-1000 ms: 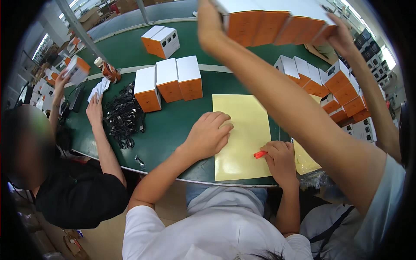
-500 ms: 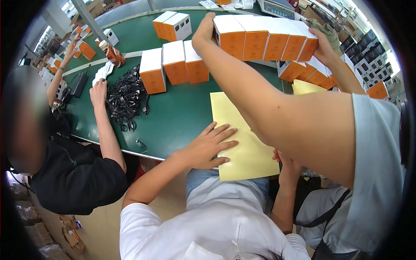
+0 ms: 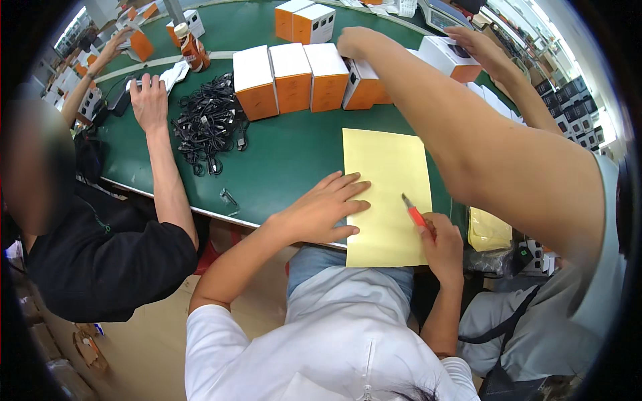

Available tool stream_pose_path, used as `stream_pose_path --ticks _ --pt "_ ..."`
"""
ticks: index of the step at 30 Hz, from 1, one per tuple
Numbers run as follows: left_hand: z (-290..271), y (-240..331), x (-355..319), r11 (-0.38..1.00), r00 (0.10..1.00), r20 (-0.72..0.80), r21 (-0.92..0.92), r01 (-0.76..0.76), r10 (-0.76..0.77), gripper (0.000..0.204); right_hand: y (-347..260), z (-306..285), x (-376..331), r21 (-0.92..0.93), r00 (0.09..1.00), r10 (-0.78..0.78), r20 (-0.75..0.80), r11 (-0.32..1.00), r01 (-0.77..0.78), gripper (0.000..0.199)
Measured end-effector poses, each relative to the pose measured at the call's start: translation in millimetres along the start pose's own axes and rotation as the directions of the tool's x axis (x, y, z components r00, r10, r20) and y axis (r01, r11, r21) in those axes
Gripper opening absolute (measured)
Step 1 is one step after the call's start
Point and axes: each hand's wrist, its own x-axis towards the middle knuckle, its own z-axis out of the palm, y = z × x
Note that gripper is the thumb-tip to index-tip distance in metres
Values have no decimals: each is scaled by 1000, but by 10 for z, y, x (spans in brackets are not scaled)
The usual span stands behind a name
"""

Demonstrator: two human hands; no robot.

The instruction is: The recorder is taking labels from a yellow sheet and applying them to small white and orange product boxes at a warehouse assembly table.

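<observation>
A yellow sheet of paper (image 3: 386, 157) lies at the green table's front edge, its near end reaching over my lap. My left hand (image 3: 324, 210) rests flat on the sheet's left side with the fingers spread, holding nothing. On the right, my right hand (image 3: 444, 250) is closed around the red handle of a utility knife (image 3: 414, 214). Its blade points up and left over the middle of the sheet; whether the tip touches the paper I cannot tell.
A co-worker's arm (image 3: 461, 134) crosses from the right toward a row of white-and-orange boxes (image 3: 291, 77). Left of these lies a heap of black cables (image 3: 207, 123). Another person's hand (image 3: 150, 100) is at the left. A yellow stack (image 3: 489, 229) sits right of my knife hand.
The utility knife has come into view in my right hand over the sheet. The co-worker's row of boxes has been lowered to the table and one hand has moved off it.
</observation>
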Motion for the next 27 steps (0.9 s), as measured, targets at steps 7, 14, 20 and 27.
stream_pose_path --ticks 7,14,20,27 --pt "-80 -92 118 999 999 27 -20 -42 43 46 99 126 100 479 982 139 -124 875 -64 20" --pt "-34 -368 501 998 998 24 29 -57 56 50 -103 -123 388 298 993 -27 113 955 -8 21" --pt "-97 -339 654 995 981 183 64 -74 61 54 98 -38 482 400 992 91 83 909 -117 26" --pt "-465 -377 1040 996 980 183 41 74 -81 38 1262 473 484 595 956 123 267 759 -264 35"
